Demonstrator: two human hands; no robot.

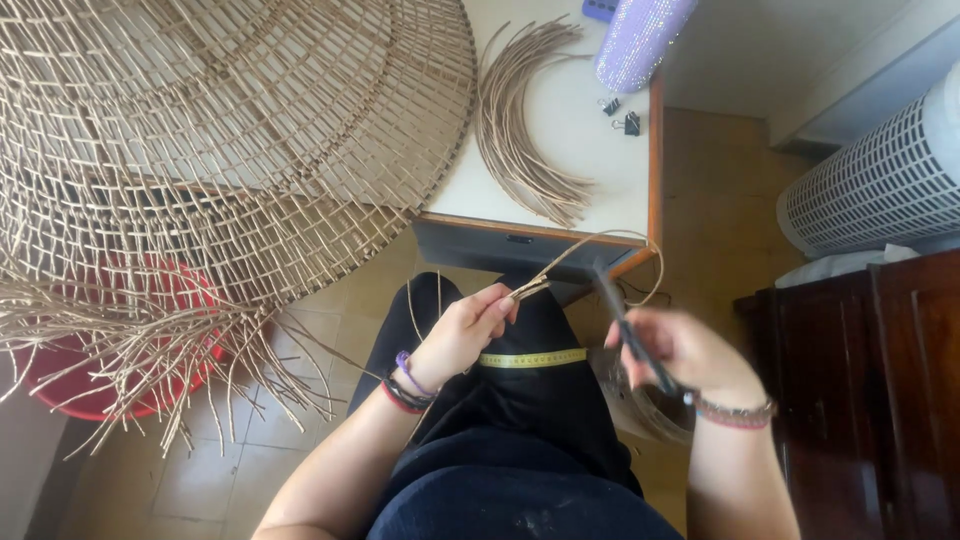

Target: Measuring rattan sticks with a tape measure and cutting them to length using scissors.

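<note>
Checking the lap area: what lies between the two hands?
In the head view, a yellow tape measure lies across the dark-clothed thigh between the left hand and the right hand.

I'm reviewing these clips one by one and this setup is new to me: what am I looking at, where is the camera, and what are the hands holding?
The single picture comes from a camera on a seated person's head, looking down at their lap. The left hand pinches a thin looped cane strip. The right hand holds a dark tool, probably scissors. A yellow measuring tape lies across the lap. On the table lie a large woven cane piece, a bundle of curved strips and binder clips.
</note>
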